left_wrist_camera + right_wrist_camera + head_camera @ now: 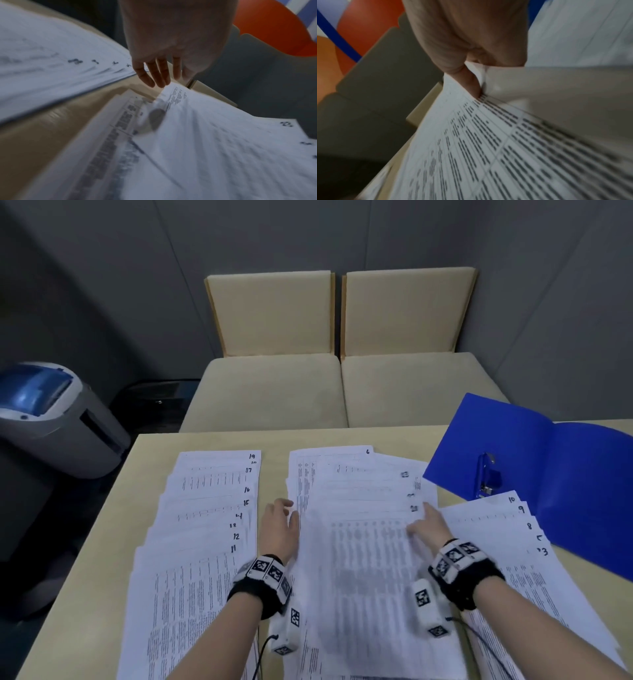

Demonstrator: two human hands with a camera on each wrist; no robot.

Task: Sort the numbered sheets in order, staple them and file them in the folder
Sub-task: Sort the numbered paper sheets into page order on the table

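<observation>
Three groups of numbered sheets lie on the table (99, 546). A left fan (205, 508) shows 19 down to 11, also seen blurred as the left fan (42, 60). The middle pile (342, 474) has sheet 6 at its far end. A right fan (493, 529) shows 10, 9, 8 and lower numbers. My right hand (426, 523) pinches the upper right corner of a blurred printed sheet (359, 563) over the middle pile; thumb and fingers (471, 82) grip that sheet (488, 148). My left hand (279, 520) hovers at the sheet's left edge, straight fingers (154, 75) touching its corner (173, 88).
An open blue folder (555, 474) with a metal clip (488, 474) lies at the table's right, partly under the right fan. Two beige seats (274, 392) stand beyond the far edge. A grey and blue machine (51, 412) stands on the floor at the left.
</observation>
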